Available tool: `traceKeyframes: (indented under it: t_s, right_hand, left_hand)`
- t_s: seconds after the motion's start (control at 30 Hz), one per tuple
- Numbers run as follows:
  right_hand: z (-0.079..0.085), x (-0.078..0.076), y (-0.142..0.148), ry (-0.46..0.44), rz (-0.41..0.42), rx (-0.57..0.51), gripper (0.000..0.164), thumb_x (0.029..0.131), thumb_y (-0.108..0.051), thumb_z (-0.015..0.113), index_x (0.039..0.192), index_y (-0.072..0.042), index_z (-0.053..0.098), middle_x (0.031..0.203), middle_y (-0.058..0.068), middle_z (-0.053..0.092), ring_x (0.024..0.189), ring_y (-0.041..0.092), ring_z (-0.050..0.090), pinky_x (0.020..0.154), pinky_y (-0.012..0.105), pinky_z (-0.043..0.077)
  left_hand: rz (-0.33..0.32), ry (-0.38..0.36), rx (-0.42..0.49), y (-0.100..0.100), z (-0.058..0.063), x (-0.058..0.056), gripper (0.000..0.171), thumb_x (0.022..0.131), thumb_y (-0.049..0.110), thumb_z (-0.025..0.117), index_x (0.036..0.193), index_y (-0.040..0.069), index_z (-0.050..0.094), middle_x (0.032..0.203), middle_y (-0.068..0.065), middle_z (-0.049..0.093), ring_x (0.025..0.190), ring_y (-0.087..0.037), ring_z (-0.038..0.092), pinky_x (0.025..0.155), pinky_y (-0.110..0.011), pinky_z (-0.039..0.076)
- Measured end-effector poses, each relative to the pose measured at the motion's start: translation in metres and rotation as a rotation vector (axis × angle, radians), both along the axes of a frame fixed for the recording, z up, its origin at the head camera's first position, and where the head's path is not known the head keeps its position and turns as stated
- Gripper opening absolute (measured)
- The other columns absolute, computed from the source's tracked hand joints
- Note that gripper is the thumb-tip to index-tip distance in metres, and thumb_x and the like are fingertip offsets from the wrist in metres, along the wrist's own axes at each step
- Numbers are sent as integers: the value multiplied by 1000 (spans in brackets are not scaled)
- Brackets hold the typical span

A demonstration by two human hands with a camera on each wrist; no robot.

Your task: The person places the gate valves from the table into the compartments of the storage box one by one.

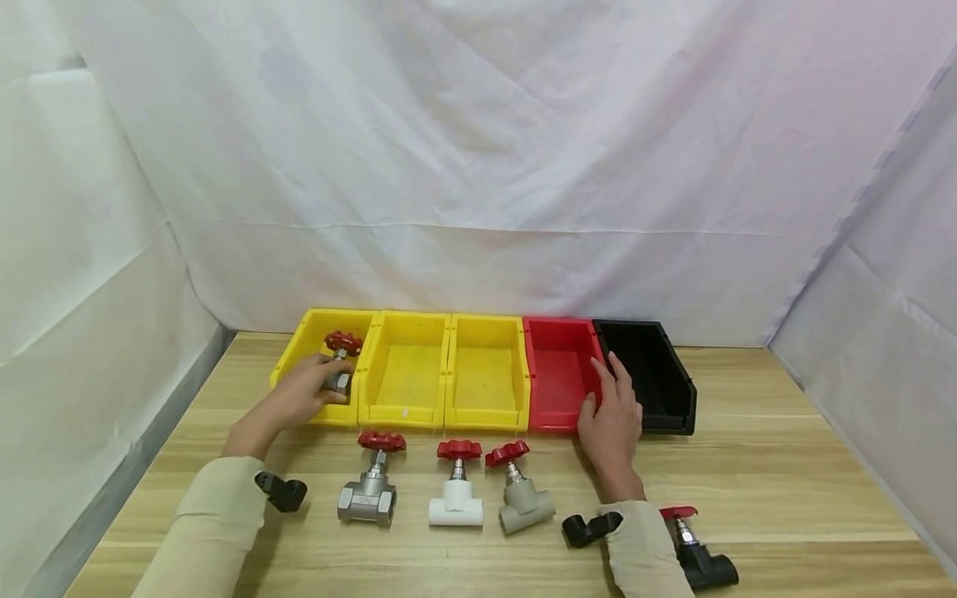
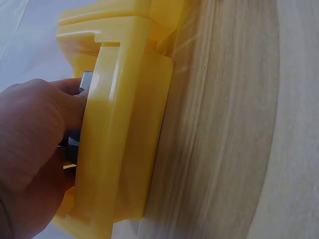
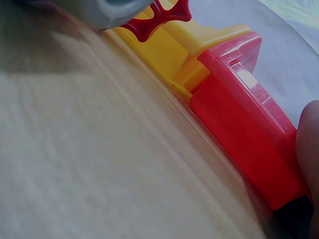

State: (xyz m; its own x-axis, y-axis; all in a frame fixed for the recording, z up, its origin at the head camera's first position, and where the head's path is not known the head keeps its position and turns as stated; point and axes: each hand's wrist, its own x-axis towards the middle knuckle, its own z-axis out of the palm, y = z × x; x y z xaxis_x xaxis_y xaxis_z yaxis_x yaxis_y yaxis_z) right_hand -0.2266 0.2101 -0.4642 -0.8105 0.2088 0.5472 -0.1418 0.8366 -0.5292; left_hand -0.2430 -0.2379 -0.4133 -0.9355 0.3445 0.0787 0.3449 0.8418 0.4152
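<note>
Inside the leftmost yellow bin (image 1: 299, 353), my left hand (image 1: 302, 390) grips the metal body of a gate valve (image 1: 340, 380) whose red handwheel points to the back. The left wrist view shows the hand (image 2: 35, 144) reaching over the bin's front lip (image 2: 107, 129), with parts of the grey valve body (image 2: 73, 147) between the fingers. My right hand (image 1: 611, 423) rests at the front of the red bin (image 1: 553, 423), beside the black bin (image 1: 676, 423), with loosely spread fingers and nothing held. In the right wrist view only part of this hand (image 3: 310, 149) shows, against the red bin.
Two more yellow bins (image 1: 404, 415) (image 1: 486, 419) stand in the row. In front lie a metal valve (image 1: 368, 498), a white valve (image 1: 456, 502) and a grey valve (image 1: 525, 505), all with red handwheels. A black valve (image 1: 706, 566) lies beside the right sleeve.
</note>
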Motion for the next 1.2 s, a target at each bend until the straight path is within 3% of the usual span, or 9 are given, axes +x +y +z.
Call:
traceKeyframes:
  t_s: [0.47,1.03,1.2]
  right_hand:
    - [1,1,0,-2,-4,2,59,83,3,65,138,-12,50,152,7,32,127,33,39,83,52,42]
    - [1,0,0,-6,-5,2,60,83,2,66,138,-13,50,152,6,32,129,32,38,85,52,43]
    - [1,1,0,-4,-3,2,59,83,2,66,138,-13,50,152,7,32,129,32,38,85,53,43]
  left_hand:
    - [-8,-70,-2,2,1,-7,45,86,8,71,128,-2,57,114,-21,57,99,-33,52,90,-54,44]
    - [-2,-93,15,2,-2,-10,43,86,4,70,127,0,58,114,-19,56,99,-32,50,92,-55,43]
    - [-8,-92,24,1,-2,-11,42,84,6,73,123,1,60,109,-17,56,93,-30,49,87,-51,44]
